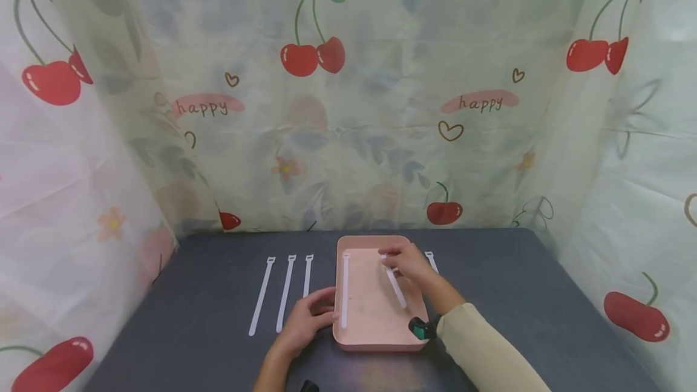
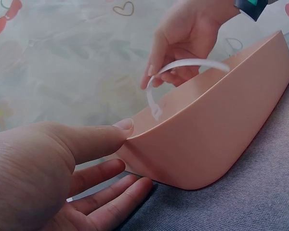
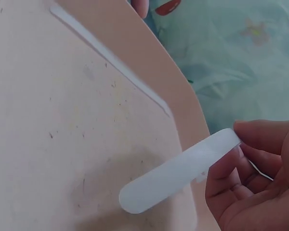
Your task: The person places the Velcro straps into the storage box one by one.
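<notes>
My right hand (image 1: 409, 265) pinches a white cable strap (image 3: 173, 175) between thumb and fingers over the right part of a pink tray (image 1: 376, 345). The strap bends in an arc and its rounded end hangs down in the right wrist view. A second white strap (image 1: 345, 292) lies lengthwise along the tray's left inner wall. On the tray's left side is my left hand (image 1: 305, 322); its thumb touches the rim (image 2: 197, 102), and its other fingers lie loosely extended by the outer wall in the left wrist view.
Left of the tray, several white straps (image 1: 262, 296) with buckle ends lie side by side on the dark tabletop (image 1: 207, 307). Another strap (image 1: 431, 261) shows partly behind the right forearm. Cherry-printed curtains (image 1: 376, 156) enclose the back and sides.
</notes>
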`<state>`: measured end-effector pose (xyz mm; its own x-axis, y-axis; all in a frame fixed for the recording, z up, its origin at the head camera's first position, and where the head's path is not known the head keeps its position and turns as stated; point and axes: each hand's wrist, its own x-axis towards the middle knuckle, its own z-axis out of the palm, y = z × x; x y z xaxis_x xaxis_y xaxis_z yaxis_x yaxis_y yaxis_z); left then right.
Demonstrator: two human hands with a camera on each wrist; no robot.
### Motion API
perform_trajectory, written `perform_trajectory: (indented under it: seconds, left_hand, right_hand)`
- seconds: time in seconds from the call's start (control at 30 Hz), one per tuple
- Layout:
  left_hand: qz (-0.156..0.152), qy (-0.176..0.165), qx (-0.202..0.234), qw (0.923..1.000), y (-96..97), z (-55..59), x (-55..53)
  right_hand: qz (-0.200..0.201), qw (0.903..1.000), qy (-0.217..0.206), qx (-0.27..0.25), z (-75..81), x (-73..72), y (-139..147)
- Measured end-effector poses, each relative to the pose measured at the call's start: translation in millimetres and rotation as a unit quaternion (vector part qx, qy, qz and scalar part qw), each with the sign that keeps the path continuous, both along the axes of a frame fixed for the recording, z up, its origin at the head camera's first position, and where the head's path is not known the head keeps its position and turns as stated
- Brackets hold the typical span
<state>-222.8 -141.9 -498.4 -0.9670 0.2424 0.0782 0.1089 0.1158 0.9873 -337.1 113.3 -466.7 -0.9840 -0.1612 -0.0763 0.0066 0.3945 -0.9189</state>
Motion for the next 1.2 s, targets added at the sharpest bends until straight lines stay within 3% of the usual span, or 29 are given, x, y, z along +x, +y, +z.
perform_trajectory:
  seconds: [0.2, 0.3, 0.53, 0.77, 0.9, 1.03, 1.2]
  left_hand:
    - [0.0, 0.004, -0.007, 1.0, -3.2, -20.5, -12.2]
    - [0.0, 0.005, -0.009, 0.9999, -4.4, -29.8, -17.4]
    - [0.002, 0.0, -0.003, 1.0, -4.1, -28.9, -16.9]
    - [-0.003, 0.0, -0.003, 1.0, -0.7, -3.1, -2.8]
    - [-0.004, 0.003, -0.004, 1.0, -0.2, 2.8, 0.6]
    - [0.0, -0.001, -0.008, 1.0, -0.8, -1.1, -2.3]
    - [0.003, -0.001, -0.01, 0.9999, -3.8, -20.4, -12.4]
  right_hand:
    - [-0.005, 0.9973, -0.024, -0.069, -9.4, -6.3, -5]
    - [-0.014, 0.9914, -0.046, -0.122, -15.6, -8.5, -9]
    - [-0.048, 0.9762, -0.08, -0.196, -26.5, -12.3, -16]
    - [-0.063, 0.9762, -0.089, -0.187, -36.5, -15.3, -16]
    - [-0.069, 0.9768, -0.097, -0.178, -40.8, -15.6, -17]
    - [-0.069, 0.9771, -0.099, -0.175, -45.1, -15.6, -18]
    - [-0.066, 0.9832, -0.093, -0.142, -52.4, -17.4, -18]
